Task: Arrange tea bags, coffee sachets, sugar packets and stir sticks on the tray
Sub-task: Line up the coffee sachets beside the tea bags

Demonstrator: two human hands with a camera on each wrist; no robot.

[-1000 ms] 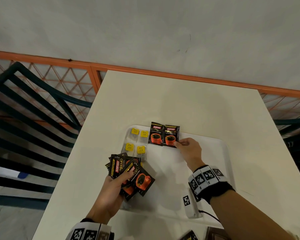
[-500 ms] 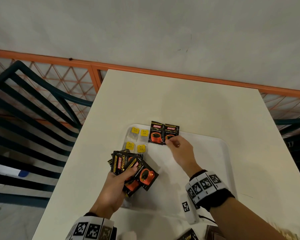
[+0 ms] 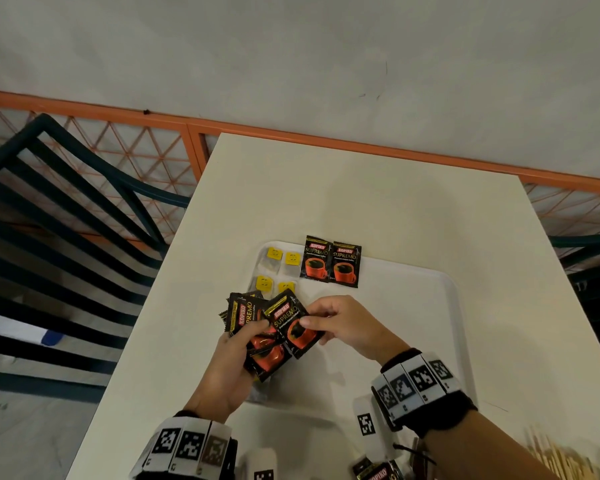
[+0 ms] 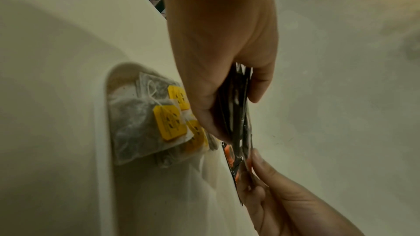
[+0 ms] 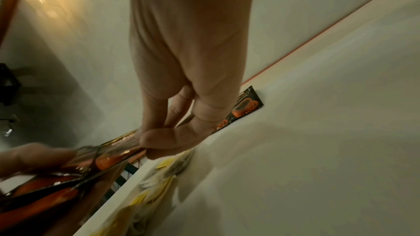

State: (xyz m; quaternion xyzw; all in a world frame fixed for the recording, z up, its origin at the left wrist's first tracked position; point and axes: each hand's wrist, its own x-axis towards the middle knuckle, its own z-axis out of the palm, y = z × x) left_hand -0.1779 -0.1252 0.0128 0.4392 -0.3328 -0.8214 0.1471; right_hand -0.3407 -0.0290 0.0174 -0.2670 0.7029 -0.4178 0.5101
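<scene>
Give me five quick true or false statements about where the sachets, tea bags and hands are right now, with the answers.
1. Two coffee sachets lie side by side at the tray's far edge. True.
2. The left hand is empty. False: it grips a fanned stack of sachets.
3. The right hand pinches the top sachet of that stack. True.
4. The tea bags lie to the right of the two placed sachets. False: they lie to their left, in the tray's far left corner.
5. Four yellow tea bag tags show on the tray. True.
</scene>
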